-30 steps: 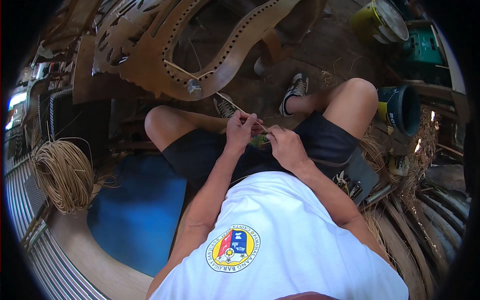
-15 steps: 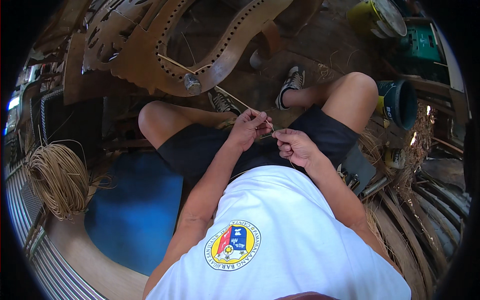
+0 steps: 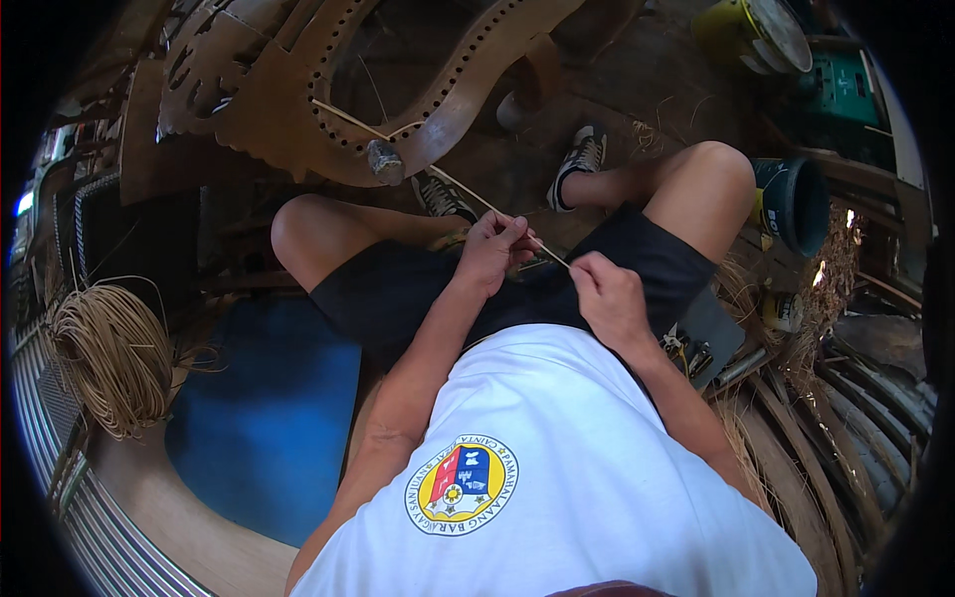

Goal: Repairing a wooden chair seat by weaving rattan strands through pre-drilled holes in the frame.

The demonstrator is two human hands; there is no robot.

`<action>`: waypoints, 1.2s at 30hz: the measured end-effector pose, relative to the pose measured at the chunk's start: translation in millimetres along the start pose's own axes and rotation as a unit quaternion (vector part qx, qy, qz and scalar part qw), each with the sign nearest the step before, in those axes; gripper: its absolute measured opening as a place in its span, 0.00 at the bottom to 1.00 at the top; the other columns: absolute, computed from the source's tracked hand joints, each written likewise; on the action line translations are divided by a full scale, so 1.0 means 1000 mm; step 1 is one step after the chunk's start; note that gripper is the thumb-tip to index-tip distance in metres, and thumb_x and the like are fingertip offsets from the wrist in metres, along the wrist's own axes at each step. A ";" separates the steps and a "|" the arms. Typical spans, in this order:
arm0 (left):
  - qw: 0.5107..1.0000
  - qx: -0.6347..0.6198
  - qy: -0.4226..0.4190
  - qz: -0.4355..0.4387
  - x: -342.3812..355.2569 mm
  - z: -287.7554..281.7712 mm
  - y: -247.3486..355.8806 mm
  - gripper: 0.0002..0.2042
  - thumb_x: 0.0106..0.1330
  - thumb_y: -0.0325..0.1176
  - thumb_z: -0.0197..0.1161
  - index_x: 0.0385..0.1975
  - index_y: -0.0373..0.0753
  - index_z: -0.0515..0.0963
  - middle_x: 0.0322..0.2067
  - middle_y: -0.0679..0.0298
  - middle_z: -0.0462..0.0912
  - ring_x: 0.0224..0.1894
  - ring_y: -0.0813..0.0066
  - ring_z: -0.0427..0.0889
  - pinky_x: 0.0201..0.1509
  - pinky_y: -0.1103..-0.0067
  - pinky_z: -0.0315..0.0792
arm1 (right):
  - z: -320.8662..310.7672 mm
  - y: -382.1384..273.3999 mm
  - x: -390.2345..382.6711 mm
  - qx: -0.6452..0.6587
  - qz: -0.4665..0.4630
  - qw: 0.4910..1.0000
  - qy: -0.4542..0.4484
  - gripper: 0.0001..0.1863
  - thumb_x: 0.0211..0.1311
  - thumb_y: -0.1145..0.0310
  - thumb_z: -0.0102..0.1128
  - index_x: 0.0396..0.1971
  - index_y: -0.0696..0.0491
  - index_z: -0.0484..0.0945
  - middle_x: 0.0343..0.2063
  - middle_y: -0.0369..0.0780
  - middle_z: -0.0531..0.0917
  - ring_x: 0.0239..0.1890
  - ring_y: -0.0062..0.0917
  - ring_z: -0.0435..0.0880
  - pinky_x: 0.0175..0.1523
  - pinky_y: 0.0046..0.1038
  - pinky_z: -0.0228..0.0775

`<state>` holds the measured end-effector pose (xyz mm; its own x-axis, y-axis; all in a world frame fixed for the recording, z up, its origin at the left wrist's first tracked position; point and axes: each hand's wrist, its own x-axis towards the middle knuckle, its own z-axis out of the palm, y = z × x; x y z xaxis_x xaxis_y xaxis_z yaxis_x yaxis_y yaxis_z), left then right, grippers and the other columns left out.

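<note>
A thin, pale rattan strand (image 3: 460, 186) runs taut from the carved wooden frame (image 3: 438, 131) toward my lap. My left hand (image 3: 492, 251) pinches it above my dark shorts. Farther along to the right, my right hand (image 3: 609, 298) is closed on the strand's nearer stretch, its knuckles turned up. The frame has a row of small drilled holes along its curved edge, and the strand passes over it near a dark, stone-like lump (image 3: 385, 162) resting on the rim.
A coil of rattan (image 3: 111, 358) lies at the left beside a blue panel (image 3: 264, 408). Right of my knee stands a dark bucket (image 3: 799, 209); behind it are a green crate (image 3: 846, 90) and a yellow pail (image 3: 741, 40). Wooden strips (image 3: 796, 448) lie at lower right.
My right hand has moved right and slightly nearer, away from my left hand, and a longer straight stretch of strand shows between them. My left hand stays nearly in place.
</note>
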<state>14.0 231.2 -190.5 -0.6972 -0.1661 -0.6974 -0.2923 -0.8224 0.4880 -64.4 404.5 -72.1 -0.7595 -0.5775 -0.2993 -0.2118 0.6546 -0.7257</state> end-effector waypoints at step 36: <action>0.662 0.675 0.139 0.294 0.020 -0.038 0.020 0.07 0.61 0.31 0.66 0.33 0.36 0.76 0.29 0.49 0.82 0.39 0.46 0.83 0.42 0.58 0.74 | -0.083 -0.052 0.037 0.544 -0.160 0.800 -0.197 0.31 0.75 0.46 0.51 0.46 0.66 0.80 0.42 0.40 0.80 0.31 0.17 0.73 0.37 0.19 0.67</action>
<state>19.2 190.8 -214.2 -0.8576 -0.4902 -0.1557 -0.4734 0.6338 0.6117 -132.5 389.8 5.7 -0.4757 -0.8796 -0.0076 0.4674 -0.2455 -0.8493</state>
